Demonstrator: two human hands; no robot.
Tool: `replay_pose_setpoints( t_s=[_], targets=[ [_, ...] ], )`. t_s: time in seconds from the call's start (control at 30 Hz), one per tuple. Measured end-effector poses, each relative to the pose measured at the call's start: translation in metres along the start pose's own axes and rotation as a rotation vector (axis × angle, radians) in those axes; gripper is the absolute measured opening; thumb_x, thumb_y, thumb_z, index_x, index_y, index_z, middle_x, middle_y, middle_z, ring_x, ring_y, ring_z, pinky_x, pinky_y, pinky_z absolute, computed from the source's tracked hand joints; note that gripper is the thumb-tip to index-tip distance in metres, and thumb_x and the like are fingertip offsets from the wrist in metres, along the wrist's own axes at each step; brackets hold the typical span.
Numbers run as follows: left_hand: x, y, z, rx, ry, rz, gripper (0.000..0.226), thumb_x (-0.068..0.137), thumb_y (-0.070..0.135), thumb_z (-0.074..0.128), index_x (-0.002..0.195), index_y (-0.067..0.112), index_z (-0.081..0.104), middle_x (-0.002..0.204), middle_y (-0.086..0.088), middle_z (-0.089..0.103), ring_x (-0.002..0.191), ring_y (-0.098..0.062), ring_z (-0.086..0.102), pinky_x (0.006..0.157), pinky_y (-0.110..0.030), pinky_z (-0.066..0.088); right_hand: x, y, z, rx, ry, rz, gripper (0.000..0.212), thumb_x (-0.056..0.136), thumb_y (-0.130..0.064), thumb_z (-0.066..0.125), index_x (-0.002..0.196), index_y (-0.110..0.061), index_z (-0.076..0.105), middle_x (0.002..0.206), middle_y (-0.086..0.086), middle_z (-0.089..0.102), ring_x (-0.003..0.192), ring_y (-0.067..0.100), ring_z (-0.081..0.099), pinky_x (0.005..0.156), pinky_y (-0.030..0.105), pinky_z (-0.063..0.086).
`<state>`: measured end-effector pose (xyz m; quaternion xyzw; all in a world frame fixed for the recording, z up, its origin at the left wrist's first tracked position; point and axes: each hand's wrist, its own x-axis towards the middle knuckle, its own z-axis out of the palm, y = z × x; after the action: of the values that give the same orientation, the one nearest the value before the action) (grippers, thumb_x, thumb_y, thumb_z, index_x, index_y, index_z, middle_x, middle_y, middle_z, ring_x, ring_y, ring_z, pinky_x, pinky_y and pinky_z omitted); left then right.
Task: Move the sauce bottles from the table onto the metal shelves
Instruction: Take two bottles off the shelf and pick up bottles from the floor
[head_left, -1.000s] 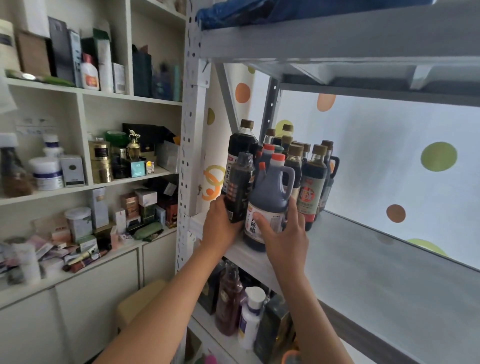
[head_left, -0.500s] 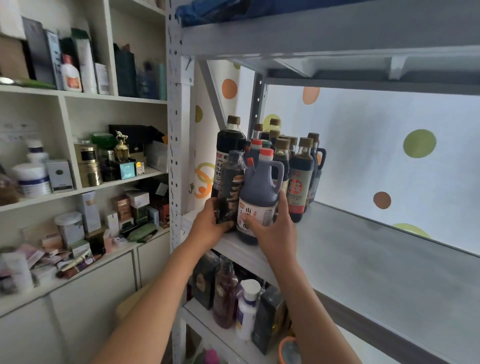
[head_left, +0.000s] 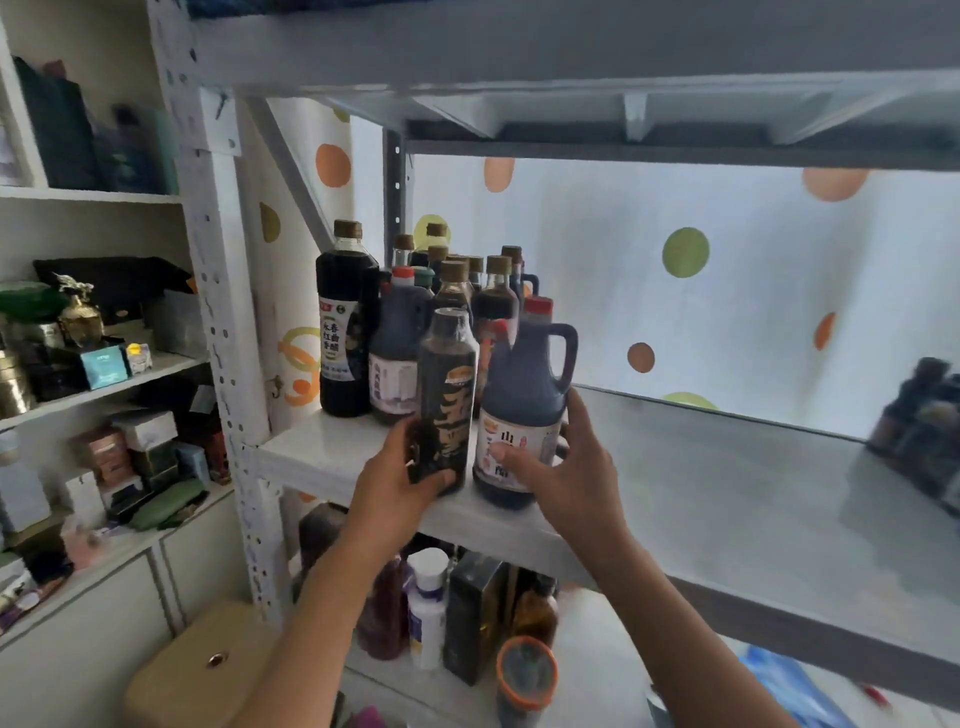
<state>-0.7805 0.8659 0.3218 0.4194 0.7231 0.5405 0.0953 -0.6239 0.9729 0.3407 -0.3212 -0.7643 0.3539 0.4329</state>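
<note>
Left hand (head_left: 400, 480) is wrapped round the dark bottle (head_left: 445, 400), at the metal shelf (head_left: 332, 452) front edge. Just right of it, the right hand (head_left: 566, 467) clasps the handled jug (head_left: 522, 410). I'd slide both back before letting go, bases flat.

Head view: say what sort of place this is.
Probably a home storeroom: a metal shelf packed with sauce bottles, beside white cabinets crowded with boxes and jars.
</note>
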Motion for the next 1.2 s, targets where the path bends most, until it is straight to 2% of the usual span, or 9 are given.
replay_pose_setpoints(
  t_s=[0.1,0.2,0.33,0.5,0.7,0.8,0.97,1.1,1.2],
  targets=[
    [0.0,0.005,0.017,-0.01,-0.014,-0.019,0.064,0.081,0.02,0.077,0.134,0.031,0.043,0.119,0.016,0.056,0.112,-0.006,0.051,0.098,-0.027,0.039,0.006,0.012,-0.022,-0.039,0.045,0.028,0.095,0.078,-0.043,0.08,0.152,-0.04,0.02,0.142,-0.007,0.056,0.121,0.019,0.06,0.086,0.027,0.055],
    [0.006,0.011,0.029,0.004,-0.019,-0.019,0.065,0.08,0.019,0.078,0.132,0.032,0.043,0.124,0.01,0.06,0.117,-0.013,0.056,0.104,-0.036,0.044,0.027,0.024,-0.035,-0.067,0.034,0.03,0.094,0.078,-0.04,0.08,0.151,-0.038,0.021,0.139,-0.004,0.058,0.116,0.021,0.063,0.071,0.015,0.051],
    [0.007,0.024,0.049,0.07,-0.01,-0.037,0.065,0.082,0.018,0.076,0.136,0.028,0.041,0.133,0.006,0.058,0.123,-0.014,0.054,0.107,-0.035,0.042,0.065,0.041,-0.046,-0.152,-0.025,0.053,0.093,0.08,-0.04,0.078,0.15,-0.035,0.017,0.14,0.001,0.057,0.115,0.029,0.064,0.082,0.039,0.058],
    [0.02,0.042,0.08,0.151,-0.056,-0.046,0.07,0.083,0.023,0.075,0.142,0.027,0.037,0.14,0.004,0.054,0.128,-0.016,0.05,0.109,-0.038,0.041,0.115,0.064,-0.055,-0.322,-0.041,0.04,0.081,0.085,-0.044,0.07,0.143,-0.031,0.015,0.126,0.003,0.064,0.095,0.03,0.067,0.075,0.041,0.059],
    [0.037,0.052,0.108,0.177,-0.015,-0.016,0.071,0.08,0.025,0.077,0.143,0.029,0.042,0.136,0.007,0.057,0.124,-0.01,0.052,0.107,-0.04,0.044,0.174,0.095,-0.036,-0.306,0.059,0.034,0.077,0.088,-0.045,0.065,0.143,-0.027,0.014,0.113,0.004,0.069,0.089,0.031,0.069,0.071,0.04,0.058],
    [0.049,0.05,0.118,0.169,0.035,-0.007,0.069,0.077,0.02,0.08,0.139,0.024,0.05,0.128,0.006,0.063,0.115,-0.007,0.057,0.103,-0.034,0.047,0.201,0.104,-0.025,-0.226,0.042,0.027,0.081,0.087,-0.045,0.067,0.146,-0.025,0.013,0.116,0.008,0.067,0.096,0.035,0.068,0.074,0.041,0.054],
    [0.07,0.048,0.138,0.185,0.084,0.0,0.065,0.077,0.014,0.08,0.136,0.018,0.052,0.123,0.004,0.064,0.108,-0.004,0.058,0.083,-0.002,0.039,0.226,0.114,-0.005,-0.114,0.041,0.056,0.084,0.087,-0.046,0.066,0.148,-0.025,0.012,0.127,0.014,0.061,0.105,0.039,0.063,0.074,0.037,0.045],
    [0.097,0.044,0.155,0.26,0.127,-0.011,0.061,0.074,0.017,0.082,0.129,0.015,0.055,0.122,-0.003,0.066,0.113,-0.017,0.062,0.098,-0.026,0.047,0.232,0.124,0.006,-0.028,0.056,0.041,0.086,0.089,-0.045,0.065,0.154,-0.024,0.013,0.136,0.016,0.055,0.116,0.038,0.057,0.079,0.036,0.041],
    [0.112,0.042,0.17,0.326,0.188,-0.025,0.059,0.074,0.024,0.082,0.126,0.014,0.056,0.119,-0.008,0.068,0.112,-0.023,0.063,0.096,-0.038,0.05,0.236,0.129,0.008,0.085,0.026,0.055,0.084,0.087,-0.042,0.067,0.155,-0.03,0.018,0.139,0.01,0.055,0.12,0.033,0.057,0.091,0.039,0.047]
  ],
)
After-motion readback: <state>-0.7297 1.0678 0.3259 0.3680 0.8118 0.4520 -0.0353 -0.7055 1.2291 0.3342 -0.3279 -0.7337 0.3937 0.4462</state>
